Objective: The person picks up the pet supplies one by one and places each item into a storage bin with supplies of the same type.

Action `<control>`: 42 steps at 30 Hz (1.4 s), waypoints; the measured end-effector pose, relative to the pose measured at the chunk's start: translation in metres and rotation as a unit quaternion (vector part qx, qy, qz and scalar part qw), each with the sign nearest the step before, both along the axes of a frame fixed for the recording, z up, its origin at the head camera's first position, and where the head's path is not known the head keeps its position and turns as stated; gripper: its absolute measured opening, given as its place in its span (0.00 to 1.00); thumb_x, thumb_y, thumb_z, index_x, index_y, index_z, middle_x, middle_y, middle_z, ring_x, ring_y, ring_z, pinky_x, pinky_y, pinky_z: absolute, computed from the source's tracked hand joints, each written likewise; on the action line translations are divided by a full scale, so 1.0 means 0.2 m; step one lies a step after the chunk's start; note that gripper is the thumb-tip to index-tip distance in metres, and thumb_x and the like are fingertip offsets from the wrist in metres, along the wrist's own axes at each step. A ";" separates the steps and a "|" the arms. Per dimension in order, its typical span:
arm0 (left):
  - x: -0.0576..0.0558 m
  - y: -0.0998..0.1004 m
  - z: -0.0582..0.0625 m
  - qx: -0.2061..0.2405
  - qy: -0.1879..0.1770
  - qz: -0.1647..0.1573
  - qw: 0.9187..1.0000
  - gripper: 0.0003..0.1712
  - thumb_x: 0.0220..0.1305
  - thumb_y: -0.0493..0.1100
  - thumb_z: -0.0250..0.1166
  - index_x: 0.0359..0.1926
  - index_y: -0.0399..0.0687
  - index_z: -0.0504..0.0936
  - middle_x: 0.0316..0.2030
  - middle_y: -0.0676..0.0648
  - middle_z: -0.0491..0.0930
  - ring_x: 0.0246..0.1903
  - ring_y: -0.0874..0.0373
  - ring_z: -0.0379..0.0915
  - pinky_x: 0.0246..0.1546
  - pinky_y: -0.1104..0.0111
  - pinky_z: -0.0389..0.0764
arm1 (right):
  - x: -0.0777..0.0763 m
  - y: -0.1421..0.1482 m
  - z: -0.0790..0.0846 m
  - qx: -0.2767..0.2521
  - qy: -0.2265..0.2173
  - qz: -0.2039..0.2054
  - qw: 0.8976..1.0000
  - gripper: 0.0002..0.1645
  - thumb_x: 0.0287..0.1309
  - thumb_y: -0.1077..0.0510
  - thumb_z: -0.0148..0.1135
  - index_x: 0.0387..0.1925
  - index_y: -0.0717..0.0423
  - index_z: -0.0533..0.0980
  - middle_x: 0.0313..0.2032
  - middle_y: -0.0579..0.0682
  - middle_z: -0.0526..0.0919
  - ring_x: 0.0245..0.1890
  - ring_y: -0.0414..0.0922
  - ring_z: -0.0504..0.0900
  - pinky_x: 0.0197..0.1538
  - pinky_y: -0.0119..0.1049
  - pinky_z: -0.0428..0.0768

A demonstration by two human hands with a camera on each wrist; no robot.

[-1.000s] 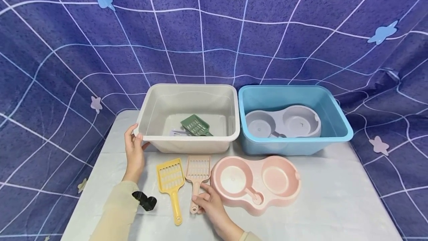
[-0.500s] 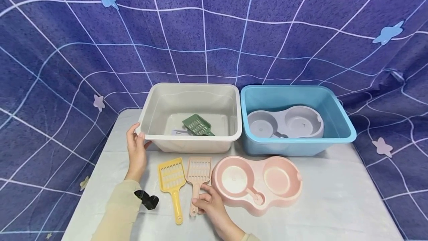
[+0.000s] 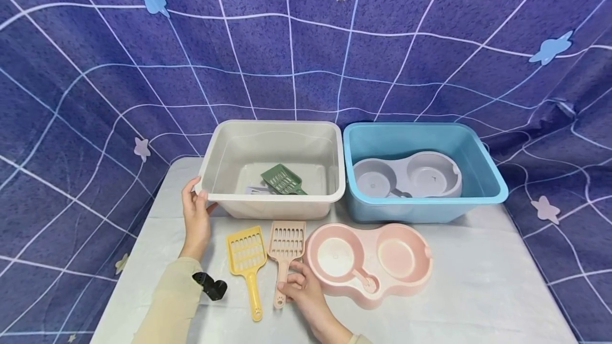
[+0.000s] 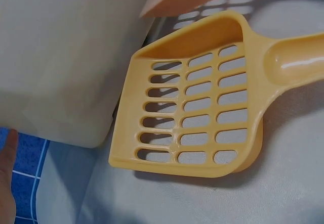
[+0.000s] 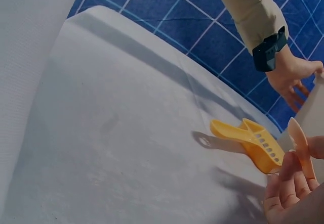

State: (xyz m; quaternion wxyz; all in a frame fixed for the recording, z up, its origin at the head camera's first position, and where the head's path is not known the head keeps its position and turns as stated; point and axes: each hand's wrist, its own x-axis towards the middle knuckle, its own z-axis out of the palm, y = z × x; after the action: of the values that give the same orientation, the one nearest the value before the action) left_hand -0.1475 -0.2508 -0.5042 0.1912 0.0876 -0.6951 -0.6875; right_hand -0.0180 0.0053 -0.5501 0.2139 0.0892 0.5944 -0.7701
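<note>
1. Right hand (image 3: 308,293): thumb and fingers grasp the pink scoop (image 3: 283,268) by its handle.
2. Pink scoop: held slightly above the table (image 3: 459,291), between the yellow scoop (image 3: 252,286) on the left and the pink double bowl (image 3: 370,259) on the right.
3. Left hand (image 3: 195,222): fingers clasp the near left corner of the grey tub (image 3: 277,198).
4. Obstruction: grey tub's near wall stands just beyond the pink scoop, partly hiding the green scoop (image 3: 283,179) inside.
5. Far right: blue tub (image 3: 425,201) contains a grey double bowl (image 3: 405,173).
</note>
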 end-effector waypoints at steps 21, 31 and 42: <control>-0.01 0.00 -0.02 0.013 0.035 0.009 0.999 0.23 0.78 0.40 0.44 0.70 0.50 0.62 0.55 0.48 0.69 0.54 0.47 0.68 0.46 0.70 0.77 | -0.01 0.06 0.10 0.016 0.027 0.028 0.999 0.40 0.52 0.69 0.66 0.66 0.69 0.61 0.35 0.48 0.82 0.28 0.37 0.77 0.30 0.24 0.74; -0.01 0.00 -0.03 0.013 0.041 0.007 0.999 0.23 0.77 0.41 0.45 0.70 0.48 0.61 0.56 0.45 0.68 0.53 0.49 0.69 0.46 0.70 0.77 | -0.03 0.11 0.17 0.028 0.084 0.045 0.995 0.39 0.55 0.67 0.66 0.66 0.70 0.61 0.36 0.50 0.82 0.30 0.36 0.78 0.32 0.23 0.74; -0.01 0.01 -0.02 0.006 0.034 0.006 0.999 0.24 0.78 0.41 0.44 0.71 0.48 0.60 0.57 0.44 0.68 0.55 0.49 0.68 0.47 0.70 0.76 | 0.01 0.14 0.23 0.026 0.105 0.049 0.993 0.40 0.54 0.68 0.66 0.66 0.72 0.60 0.37 0.51 0.80 0.31 0.36 0.77 0.35 0.24 0.75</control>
State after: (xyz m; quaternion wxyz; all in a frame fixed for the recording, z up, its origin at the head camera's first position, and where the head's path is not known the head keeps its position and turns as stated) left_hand -0.1488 -0.2496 -0.5076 0.2176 0.0696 -0.6834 -0.6933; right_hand -0.0160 0.0338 -0.5049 0.1855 -0.0160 0.6372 -0.7479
